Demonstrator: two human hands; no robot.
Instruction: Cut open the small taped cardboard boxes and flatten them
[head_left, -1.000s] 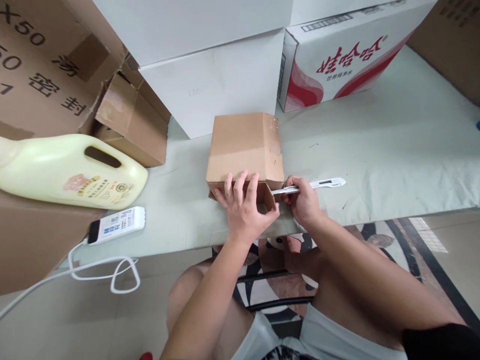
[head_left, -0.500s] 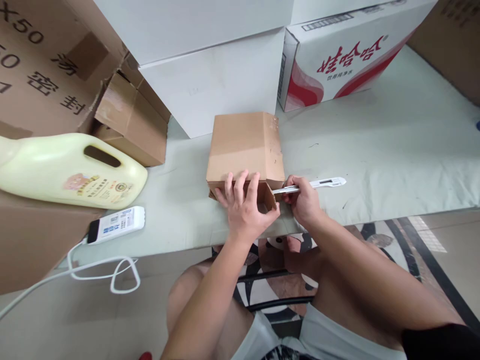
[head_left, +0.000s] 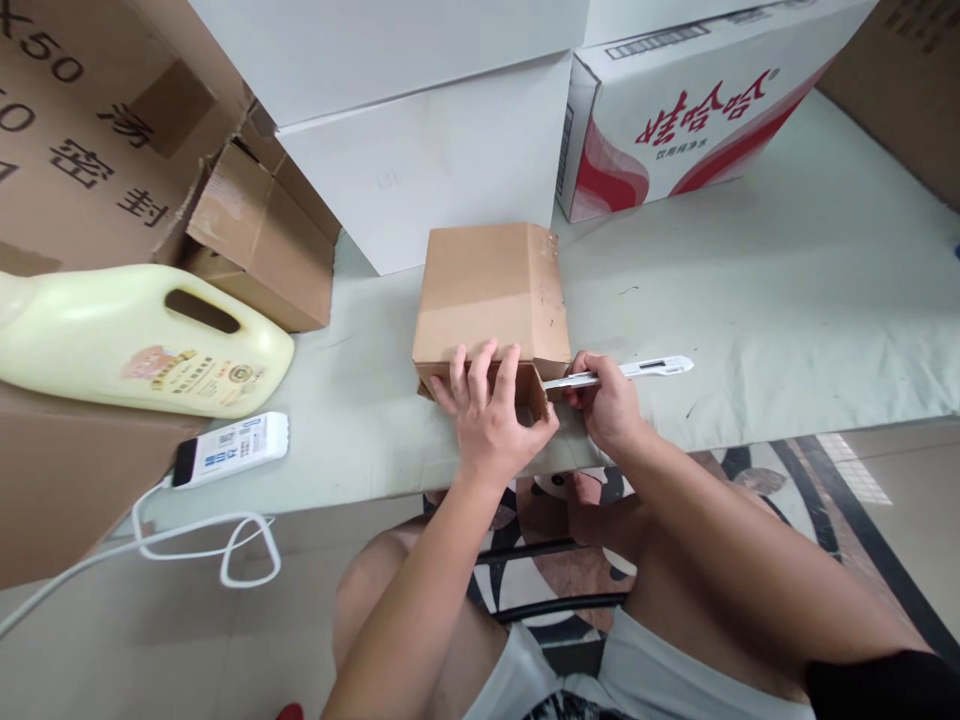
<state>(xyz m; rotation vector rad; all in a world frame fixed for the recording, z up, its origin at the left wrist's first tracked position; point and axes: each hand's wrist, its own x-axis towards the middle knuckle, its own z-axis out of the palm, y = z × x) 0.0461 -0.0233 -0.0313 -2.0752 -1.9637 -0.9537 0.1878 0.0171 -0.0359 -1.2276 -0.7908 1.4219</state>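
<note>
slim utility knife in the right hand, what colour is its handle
The slim utility knife handle is white with a dark slot, clearest in the head view.

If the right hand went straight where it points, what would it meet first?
Probably the open flap of the small brown box, at the tip of the white knife; contact is unclear.

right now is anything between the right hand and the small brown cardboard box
Only the slim white cutter held in the right hand, its front end at the near right corner of the small brown cardboard box; nothing else visible stands between.
</note>
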